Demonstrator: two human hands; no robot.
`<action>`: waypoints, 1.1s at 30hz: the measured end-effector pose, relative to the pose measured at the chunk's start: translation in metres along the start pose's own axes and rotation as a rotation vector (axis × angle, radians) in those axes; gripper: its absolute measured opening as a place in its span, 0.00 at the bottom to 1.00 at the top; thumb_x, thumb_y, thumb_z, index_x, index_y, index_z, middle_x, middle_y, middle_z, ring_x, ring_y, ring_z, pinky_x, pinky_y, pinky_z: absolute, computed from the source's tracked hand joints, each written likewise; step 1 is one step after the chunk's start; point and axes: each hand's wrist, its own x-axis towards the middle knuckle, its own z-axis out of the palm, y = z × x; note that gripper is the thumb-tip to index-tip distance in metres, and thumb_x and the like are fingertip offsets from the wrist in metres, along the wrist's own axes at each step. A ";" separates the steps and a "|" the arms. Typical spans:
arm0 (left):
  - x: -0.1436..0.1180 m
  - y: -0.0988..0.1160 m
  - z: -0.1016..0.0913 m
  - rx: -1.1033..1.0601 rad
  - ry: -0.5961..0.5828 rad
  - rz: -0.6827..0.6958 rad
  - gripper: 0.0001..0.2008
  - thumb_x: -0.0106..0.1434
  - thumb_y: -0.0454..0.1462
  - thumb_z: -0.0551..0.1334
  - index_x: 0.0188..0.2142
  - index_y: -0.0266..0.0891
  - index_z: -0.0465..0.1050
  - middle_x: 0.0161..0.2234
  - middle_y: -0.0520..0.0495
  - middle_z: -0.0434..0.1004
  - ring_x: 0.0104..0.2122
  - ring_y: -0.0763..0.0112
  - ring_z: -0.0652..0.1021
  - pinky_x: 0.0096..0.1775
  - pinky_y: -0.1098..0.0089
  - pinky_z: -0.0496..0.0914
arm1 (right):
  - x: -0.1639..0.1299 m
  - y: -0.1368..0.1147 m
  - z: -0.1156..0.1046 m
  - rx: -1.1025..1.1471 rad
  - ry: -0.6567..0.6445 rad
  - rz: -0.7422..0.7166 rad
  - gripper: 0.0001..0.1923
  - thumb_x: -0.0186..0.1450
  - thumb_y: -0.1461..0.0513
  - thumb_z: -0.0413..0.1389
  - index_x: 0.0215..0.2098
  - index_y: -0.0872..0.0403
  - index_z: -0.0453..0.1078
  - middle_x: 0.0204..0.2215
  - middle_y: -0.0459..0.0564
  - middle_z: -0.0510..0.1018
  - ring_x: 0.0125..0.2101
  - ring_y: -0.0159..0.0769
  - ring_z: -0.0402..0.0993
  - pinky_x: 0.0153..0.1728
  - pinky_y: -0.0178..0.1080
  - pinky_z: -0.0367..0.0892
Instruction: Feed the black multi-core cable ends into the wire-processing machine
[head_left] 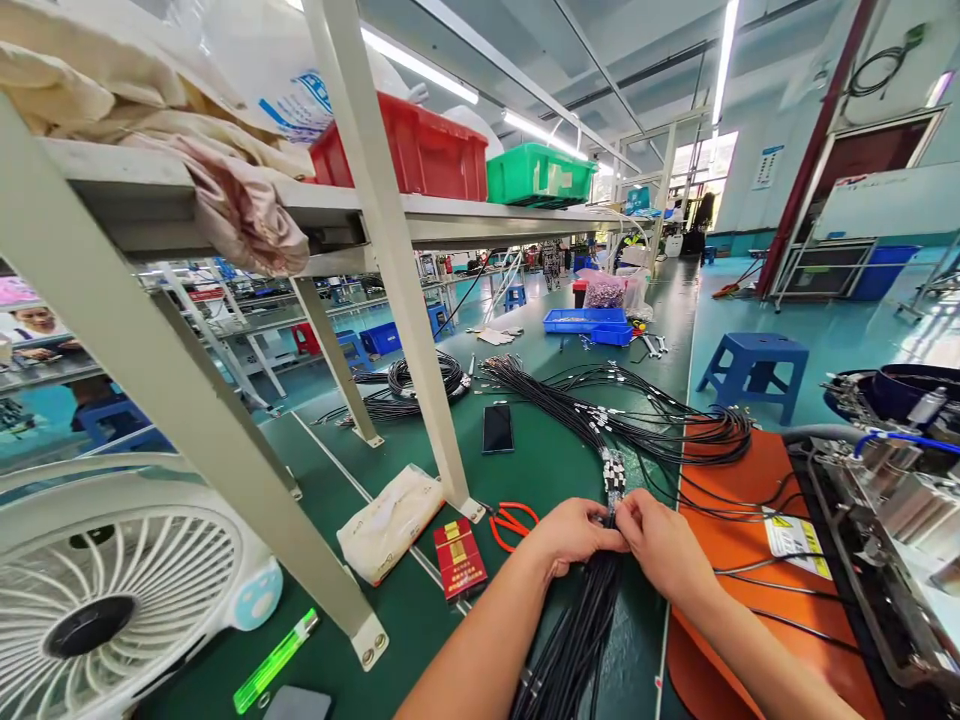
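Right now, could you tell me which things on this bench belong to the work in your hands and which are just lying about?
In hand:
left hand and right hand, both gripping the black cable bundle
loose black cables fanned out beyond it

Lying about:
phone
red scissors
red packet
tissue pack
green lighter
white fan

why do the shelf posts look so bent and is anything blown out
Head view: the wide lens bows the shelf posts and stretches the fan at the edge; ceiling strip lights and far windows are blown out; both hands on the black cable bundle stay sharp.
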 end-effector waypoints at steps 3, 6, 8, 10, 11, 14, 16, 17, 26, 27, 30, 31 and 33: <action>0.001 -0.001 0.004 -0.020 0.044 0.043 0.32 0.46 0.39 0.73 0.52 0.37 0.71 0.31 0.55 0.65 0.21 0.81 0.61 0.21 0.76 0.52 | 0.000 0.001 -0.003 0.051 -0.009 -0.016 0.14 0.69 0.53 0.43 0.30 0.51 0.60 0.26 0.49 0.74 0.28 0.40 0.70 0.32 0.38 0.57; 0.002 0.000 0.010 -0.044 0.093 0.078 0.41 0.44 0.37 0.75 0.58 0.40 0.66 0.36 0.52 0.68 0.24 0.81 0.64 0.24 0.76 0.56 | 0.003 0.004 -0.007 0.103 0.000 0.020 0.14 0.68 0.52 0.45 0.30 0.51 0.62 0.25 0.49 0.74 0.28 0.40 0.71 0.31 0.38 0.57; 0.002 0.001 0.011 -0.065 0.106 0.071 0.42 0.43 0.37 0.76 0.58 0.37 0.66 0.35 0.51 0.68 0.26 0.80 0.66 0.26 0.76 0.58 | 0.004 0.007 -0.011 0.131 0.013 0.089 0.15 0.68 0.53 0.45 0.30 0.52 0.63 0.25 0.50 0.75 0.26 0.39 0.71 0.30 0.38 0.58; 0.001 0.001 0.010 -0.094 0.088 0.053 0.39 0.46 0.39 0.75 0.56 0.33 0.66 0.32 0.52 0.68 0.25 0.79 0.65 0.26 0.76 0.58 | 0.003 0.010 -0.015 0.164 0.006 0.164 0.17 0.69 0.53 0.43 0.30 0.53 0.65 0.23 0.49 0.75 0.22 0.36 0.70 0.27 0.37 0.59; 0.001 0.001 0.008 -0.113 0.063 0.048 0.36 0.50 0.41 0.74 0.55 0.31 0.67 0.30 0.52 0.68 0.24 0.80 0.64 0.26 0.76 0.58 | 0.002 0.012 -0.017 0.184 -0.008 0.195 0.17 0.70 0.54 0.41 0.31 0.54 0.65 0.23 0.48 0.74 0.19 0.34 0.69 0.25 0.36 0.59; 0.001 0.002 0.001 -0.170 -0.011 0.030 0.28 0.55 0.43 0.70 0.52 0.31 0.69 0.27 0.55 0.64 0.23 0.81 0.64 0.26 0.75 0.60 | -0.002 0.015 -0.020 0.232 -0.070 0.251 0.19 0.71 0.54 0.40 0.34 0.55 0.67 0.22 0.46 0.74 0.16 0.29 0.68 0.19 0.33 0.58; 0.002 0.002 -0.003 -0.192 -0.039 0.014 0.25 0.56 0.41 0.70 0.51 0.32 0.69 0.26 0.56 0.64 0.23 0.81 0.64 0.27 0.76 0.61 | -0.004 0.013 -0.021 0.235 -0.117 0.275 0.20 0.72 0.53 0.41 0.33 0.55 0.68 0.18 0.43 0.72 0.13 0.28 0.65 0.18 0.32 0.57; 0.002 0.003 -0.005 -0.198 -0.046 0.007 0.24 0.57 0.40 0.70 0.51 0.32 0.69 0.26 0.56 0.64 0.22 0.81 0.65 0.27 0.76 0.62 | -0.005 0.011 -0.022 0.227 -0.138 0.280 0.21 0.72 0.52 0.42 0.32 0.56 0.69 0.15 0.42 0.70 0.12 0.28 0.63 0.18 0.31 0.58; 0.006 0.003 -0.007 -0.251 -0.062 -0.006 0.24 0.56 0.36 0.70 0.50 0.31 0.69 0.26 0.55 0.66 0.23 0.80 0.69 0.28 0.75 0.67 | 0.003 -0.019 -0.026 -0.057 -0.131 0.189 0.14 0.69 0.57 0.55 0.32 0.58 0.73 0.25 0.48 0.77 0.28 0.33 0.74 0.36 0.38 0.68; 0.006 0.003 -0.007 -0.258 -0.062 -0.006 0.25 0.55 0.36 0.71 0.50 0.32 0.69 0.26 0.55 0.66 0.24 0.80 0.69 0.28 0.75 0.67 | 0.004 -0.020 -0.025 -0.097 -0.128 0.175 0.13 0.69 0.58 0.55 0.31 0.58 0.73 0.27 0.49 0.78 0.31 0.34 0.75 0.39 0.40 0.68; 0.005 0.003 -0.007 -0.271 -0.061 -0.006 0.25 0.54 0.36 0.71 0.50 0.32 0.69 0.26 0.55 0.66 0.23 0.80 0.69 0.27 0.76 0.67 | 0.005 -0.022 -0.023 -0.179 -0.134 0.144 0.12 0.70 0.60 0.53 0.33 0.60 0.72 0.31 0.52 0.78 0.37 0.37 0.75 0.44 0.43 0.68; 0.005 0.003 -0.007 -0.274 -0.059 -0.007 0.25 0.54 0.36 0.71 0.50 0.33 0.69 0.25 0.55 0.66 0.23 0.80 0.68 0.27 0.76 0.66 | 0.005 -0.021 -0.023 -0.189 -0.138 0.139 0.11 0.71 0.61 0.53 0.35 0.60 0.72 0.33 0.52 0.78 0.38 0.37 0.76 0.45 0.44 0.68; 0.005 0.003 -0.008 -0.284 -0.052 -0.011 0.25 0.54 0.35 0.71 0.50 0.34 0.69 0.25 0.56 0.66 0.23 0.80 0.69 0.27 0.77 0.66 | 0.003 -0.020 -0.024 -0.184 -0.141 0.135 0.10 0.71 0.62 0.53 0.37 0.60 0.72 0.34 0.53 0.78 0.39 0.37 0.76 0.45 0.44 0.68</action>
